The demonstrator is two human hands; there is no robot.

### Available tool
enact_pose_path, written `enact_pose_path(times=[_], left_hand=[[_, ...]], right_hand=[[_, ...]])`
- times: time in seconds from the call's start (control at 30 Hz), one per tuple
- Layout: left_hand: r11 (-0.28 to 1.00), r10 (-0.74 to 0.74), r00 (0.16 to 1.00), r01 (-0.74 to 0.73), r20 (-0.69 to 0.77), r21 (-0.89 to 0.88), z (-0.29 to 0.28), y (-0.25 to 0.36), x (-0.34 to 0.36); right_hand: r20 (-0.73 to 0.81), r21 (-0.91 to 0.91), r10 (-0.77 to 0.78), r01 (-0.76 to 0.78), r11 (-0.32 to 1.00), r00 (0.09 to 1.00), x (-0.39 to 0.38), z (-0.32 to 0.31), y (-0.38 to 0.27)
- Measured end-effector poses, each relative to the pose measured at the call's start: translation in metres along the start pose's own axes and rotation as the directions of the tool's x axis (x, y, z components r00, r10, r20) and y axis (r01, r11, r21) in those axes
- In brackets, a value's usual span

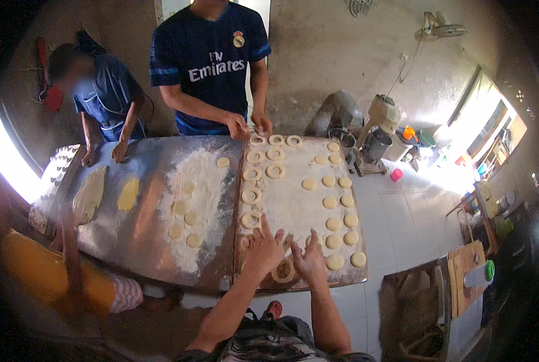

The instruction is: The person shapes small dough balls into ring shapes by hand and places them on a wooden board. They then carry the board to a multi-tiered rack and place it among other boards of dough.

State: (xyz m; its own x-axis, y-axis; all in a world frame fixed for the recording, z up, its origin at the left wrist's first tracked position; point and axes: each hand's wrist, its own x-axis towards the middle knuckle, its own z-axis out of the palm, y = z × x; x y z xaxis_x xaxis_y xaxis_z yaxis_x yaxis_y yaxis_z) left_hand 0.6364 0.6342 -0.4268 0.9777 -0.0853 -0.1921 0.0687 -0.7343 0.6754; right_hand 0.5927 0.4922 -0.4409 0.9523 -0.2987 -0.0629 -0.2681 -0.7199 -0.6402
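My left hand [266,248] hovers over the near part of a floured board [293,202], its fingers spread and nothing visible in them. Close to its right, my right hand [310,260] is held with its fingers apart and also shows nothing in its grasp. Just below and between both hands lies a dough ring [283,271]. More dough rings [251,195] form a column along the board's left side, one partly hidden by my left hand. Flat round dough pieces [334,224] lie along the right side. Flour whitens the board between them.
Left of the board, a metal table [143,247] holds flour, several dough rounds [191,218] and two flat dough masses [90,194]. A person in a dark blue shirt [212,63] reaches over the board's far edge. Another person [110,90] leans over the far left. Mixers [383,117] stand beyond.
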Motion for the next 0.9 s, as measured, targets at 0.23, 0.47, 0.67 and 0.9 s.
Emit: enact_pose_path(times=[0.23,0.47,0.67,0.9], left_hand=[[0.894,0.172,0.966,-0.235,0.193,0.381,0.022,-0.032,-0.016],[0.853,0.35,0.887,-0.434,0.3,0.29,0.03,0.039,0.02],[0.717,0.688,0.697,-0.696,0.202,-0.041,0.085,0.008,0.071],[0.892,0.361,0.914,-0.396,0.182,0.219,-0.089,-0.112,0.081]], right_hand=[[0.151,-0.19,-0.142,0.169,0.967,0.978,-0.016,0.025,0.031],[-0.146,-0.159,-0.066,0.042,0.986,0.987,-0.033,-0.023,0.071],[0.125,-0.149,-0.054,0.073,0.986,0.991,-0.009,-0.016,0.039],[0.119,0.223,-0.344,0.312,0.923,0.931,0.085,0.043,-0.064]])
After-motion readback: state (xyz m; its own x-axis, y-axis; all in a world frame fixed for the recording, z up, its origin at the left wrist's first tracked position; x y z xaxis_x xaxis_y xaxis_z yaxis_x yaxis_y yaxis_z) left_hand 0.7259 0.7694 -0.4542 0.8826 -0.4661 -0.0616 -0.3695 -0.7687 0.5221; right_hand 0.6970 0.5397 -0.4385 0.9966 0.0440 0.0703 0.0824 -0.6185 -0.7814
